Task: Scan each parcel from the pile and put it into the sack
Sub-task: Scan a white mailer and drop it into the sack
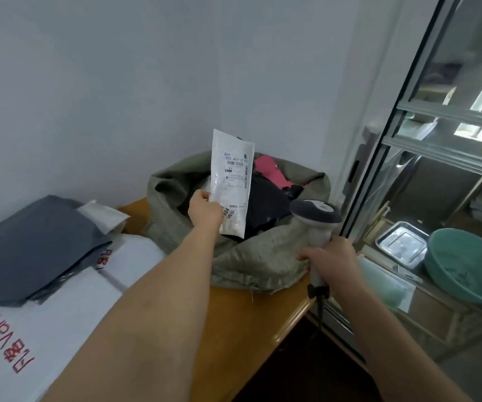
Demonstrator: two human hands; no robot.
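Pale blue-white walls (103, 82) meeting in a corner behind an orange-brown wooden tabletop (242, 320). Left hand (205, 211) raised over the table, fingers and thumb pinching the lower left edge of a flat white plastic mailer parcel (231, 184), held upright, printed shipping label and barcodes facing the camera, directly above the open mouth of a grey-green woven sack (263, 256). Right hand (332, 259) curled round the white grip of a handheld barcode scanner (316, 216), dark grey head pointing toward the parcel, black cable trailing down off the table edge. Inside the sack, dark and pink parcels (268, 169). Far left on the table, a pile: grey plastic mailer bag (36, 245) lying on white cardboard boxes with red lettering (45, 329), a small white padded envelope (103, 214) just behind. Right of the table, a glass sliding door (437, 140); beyond it a teal plastic basin (471, 265) beside a steel tray (402, 245).
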